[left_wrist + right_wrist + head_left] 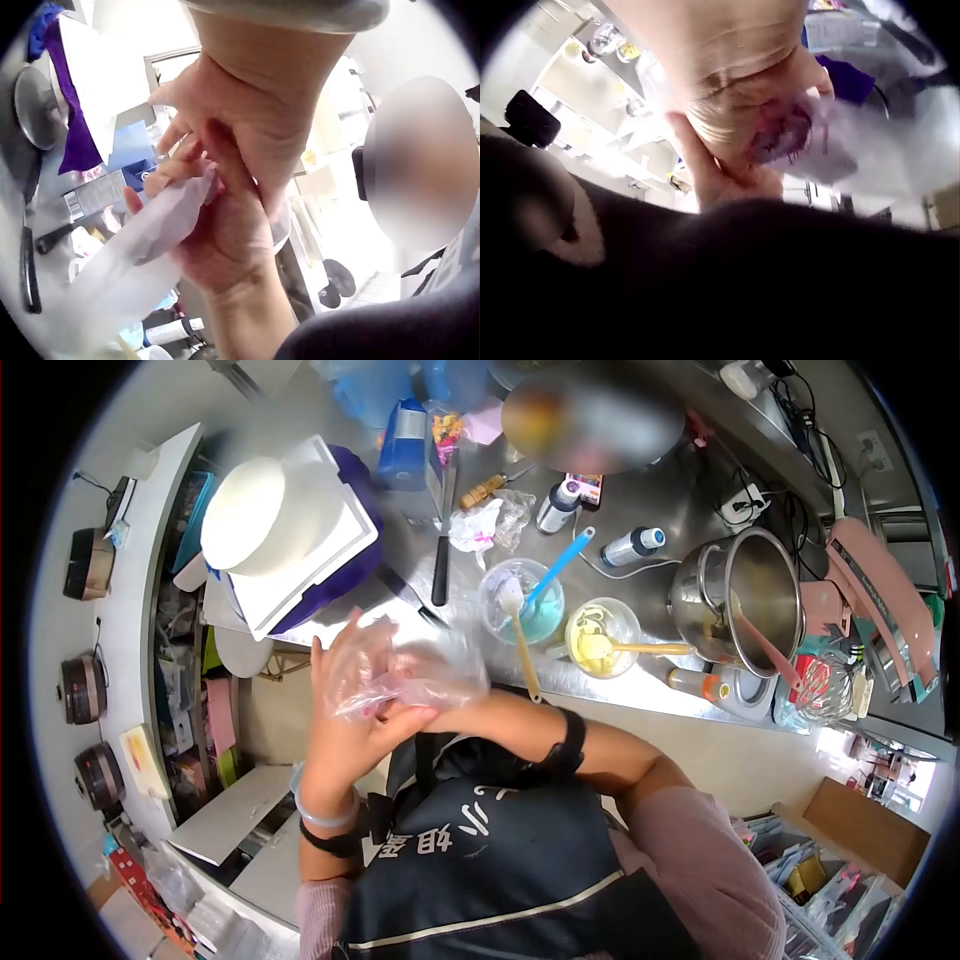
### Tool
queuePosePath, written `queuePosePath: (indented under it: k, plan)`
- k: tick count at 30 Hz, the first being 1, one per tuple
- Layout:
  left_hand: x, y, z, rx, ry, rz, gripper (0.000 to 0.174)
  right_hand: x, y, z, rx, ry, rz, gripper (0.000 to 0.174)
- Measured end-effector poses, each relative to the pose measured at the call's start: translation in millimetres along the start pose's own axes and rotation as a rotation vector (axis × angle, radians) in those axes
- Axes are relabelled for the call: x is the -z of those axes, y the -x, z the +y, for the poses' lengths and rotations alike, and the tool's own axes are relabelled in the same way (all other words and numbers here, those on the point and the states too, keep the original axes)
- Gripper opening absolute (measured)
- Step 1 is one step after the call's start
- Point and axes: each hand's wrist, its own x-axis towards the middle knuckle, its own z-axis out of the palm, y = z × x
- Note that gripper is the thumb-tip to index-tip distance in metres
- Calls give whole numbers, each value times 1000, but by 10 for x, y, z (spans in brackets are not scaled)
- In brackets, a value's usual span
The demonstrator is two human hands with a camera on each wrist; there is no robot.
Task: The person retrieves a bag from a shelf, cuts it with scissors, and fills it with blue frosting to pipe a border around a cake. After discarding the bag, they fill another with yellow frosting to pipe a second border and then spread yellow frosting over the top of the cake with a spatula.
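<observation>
A thin, clear plastic bag (452, 660) hangs between my hands, in front of my apron at the counter's near edge. My left hand (345, 740) holds its near edge, thumb across the front and fingers extending up the far side. The right hand (229, 236) crosses against the left palm and grips the bag, its fingers partly seen through the film. In the left wrist view the two hands overlap closely, and the film trails down and left from them. The right wrist view shows reddened fingertips behind the plastic (855, 161).
Beyond the hands stand a tub of blue cream (545, 622) and one of yellow cream (625, 622), both with spatulas. A white cake (245, 515) is at left. Near a steel pot (735, 600) lie bottles. A long knife (442, 560) rests on the steel counter.
</observation>
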Motion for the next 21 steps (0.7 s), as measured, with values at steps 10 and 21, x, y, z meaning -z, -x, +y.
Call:
queuePosePath:
  k: [10,21]
  plan:
    - [61,874,-408,139,277,414,6,-1224,-512,-112,266,-696,276,25]
    - [1042,2062,-1204,-20,771,82,70,-1580,-1318,-846,-269,-513,415,38]
